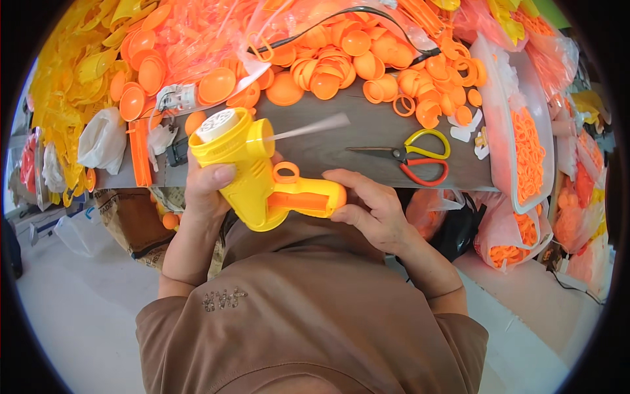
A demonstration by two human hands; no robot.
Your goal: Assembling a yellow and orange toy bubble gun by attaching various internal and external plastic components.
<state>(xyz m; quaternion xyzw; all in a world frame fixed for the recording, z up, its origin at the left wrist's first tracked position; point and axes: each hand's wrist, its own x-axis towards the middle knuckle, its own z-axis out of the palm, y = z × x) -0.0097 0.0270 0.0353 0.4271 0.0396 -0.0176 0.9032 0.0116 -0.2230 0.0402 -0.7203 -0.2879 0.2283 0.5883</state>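
Above my lap, at the table's front edge, I hold a yellow plastic toy (246,187) with a barrel-like body and a handle. My left hand (209,184) is closed around the body, thumb across its side. The fingers of my right hand (373,205) pinch the end of the handle, which has an orange inset (295,200). A white perforated insert (218,125) sits in the toy's open top. From its side knob a blurred, translucent strip (312,127) points right. An orange ring (286,173) stands beside the handle.
Scissors (410,155) with yellow and red handles lie right on the grey table (387,134). Orange cups and rings (328,65) heap along the back, yellow parts (72,98) at left. A translucent bin (502,121) of orange rings stands right; a white bag (103,141) lies left.
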